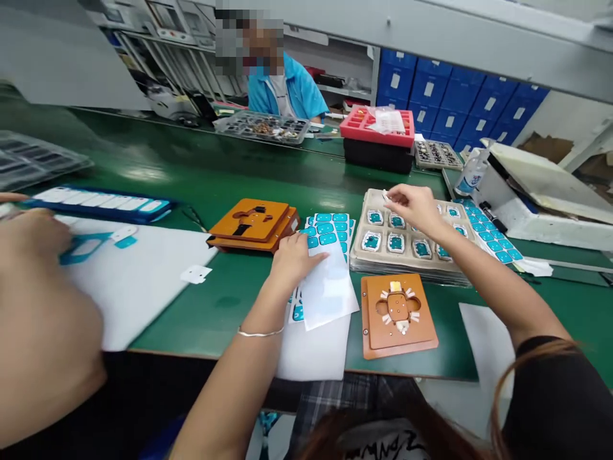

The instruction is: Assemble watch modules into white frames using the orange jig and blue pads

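Observation:
My left hand [295, 259] rests on a white backing sheet [330, 291], thumb and fingers apart, pressing it over the teal sticker sheets [339, 223]. Over the back left of a beige tray [361, 252], my right hand [410, 203] pinches a small white piece [385, 196]. Rows of framed teal parts [396, 243] lie in the tray's pockets. An orange fixture [378, 338] with a shaped recess and small white blocks sits in front of the tray. Another orange fixture [275, 237] stands behind and left of my left hand.
At the left, a co-worker's hand [36, 246] is over a white foam sheet [158, 281]. Behind are a red bin [352, 131], a parts tray [230, 122] and a seated person [299, 83]. A bottle [472, 174] stands at the right.

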The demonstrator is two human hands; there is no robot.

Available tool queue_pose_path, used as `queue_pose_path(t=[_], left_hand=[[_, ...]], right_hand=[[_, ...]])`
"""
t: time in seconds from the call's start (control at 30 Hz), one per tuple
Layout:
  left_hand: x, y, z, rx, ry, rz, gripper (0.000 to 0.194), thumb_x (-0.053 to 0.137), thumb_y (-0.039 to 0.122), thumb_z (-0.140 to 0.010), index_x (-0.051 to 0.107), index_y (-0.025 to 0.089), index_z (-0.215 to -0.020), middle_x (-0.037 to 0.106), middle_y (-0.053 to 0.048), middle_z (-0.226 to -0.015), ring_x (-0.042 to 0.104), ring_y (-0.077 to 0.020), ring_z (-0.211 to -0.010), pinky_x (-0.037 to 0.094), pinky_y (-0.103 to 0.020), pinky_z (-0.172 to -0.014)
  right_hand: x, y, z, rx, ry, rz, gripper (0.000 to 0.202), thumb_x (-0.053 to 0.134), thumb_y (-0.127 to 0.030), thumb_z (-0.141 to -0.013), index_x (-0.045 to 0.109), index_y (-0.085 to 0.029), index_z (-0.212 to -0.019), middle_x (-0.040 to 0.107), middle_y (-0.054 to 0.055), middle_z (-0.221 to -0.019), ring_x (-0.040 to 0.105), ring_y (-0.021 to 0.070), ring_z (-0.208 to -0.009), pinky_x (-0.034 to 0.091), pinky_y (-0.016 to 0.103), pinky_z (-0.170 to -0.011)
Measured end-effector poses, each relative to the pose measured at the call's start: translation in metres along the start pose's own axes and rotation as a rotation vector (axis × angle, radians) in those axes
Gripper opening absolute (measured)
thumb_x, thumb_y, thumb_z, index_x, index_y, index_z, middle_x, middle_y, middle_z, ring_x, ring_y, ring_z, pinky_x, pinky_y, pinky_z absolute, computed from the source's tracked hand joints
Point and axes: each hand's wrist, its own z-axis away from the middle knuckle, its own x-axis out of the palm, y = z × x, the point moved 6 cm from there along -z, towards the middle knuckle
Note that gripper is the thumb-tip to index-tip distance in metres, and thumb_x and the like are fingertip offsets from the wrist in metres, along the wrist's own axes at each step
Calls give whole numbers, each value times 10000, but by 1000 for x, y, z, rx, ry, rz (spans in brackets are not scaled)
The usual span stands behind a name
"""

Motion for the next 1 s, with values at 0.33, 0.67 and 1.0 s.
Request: queue_pose_path(t=[0.33,0.67,1.0], left_hand=[[-6,9,0,-32,-10,-49,527,595,398,-878,485,109,-1304,574,-203,-1319,497,-355,-1252,454,-430,-981],[-7,25,8,16,-17,-76,355,546,302,-931,475,208,-1266,584,-156,-1267,519,-333,-1188,458,-419,-930],[-7,27,10,31,7,-88,514,520,263,-931,394,276,-1430,493,-148,-1414,484,-367,-1221,454,-517,-918]], right_hand=[[3,28,-67,67,18,255,355,447,-305,-980,739,-105,-995,753,134,-945,677,233,-919,442,285,-808],[27,53,-29,-72,-167,230,174,647,-178,-852,750,-195,-991,763,82,-1011,634,268,-1015,443,372,-946],[2,51,-18,10,88,-62,91,679,-206,-794,736,-169,-854,756,57,-830,695,214,-791,516,326,-755]])
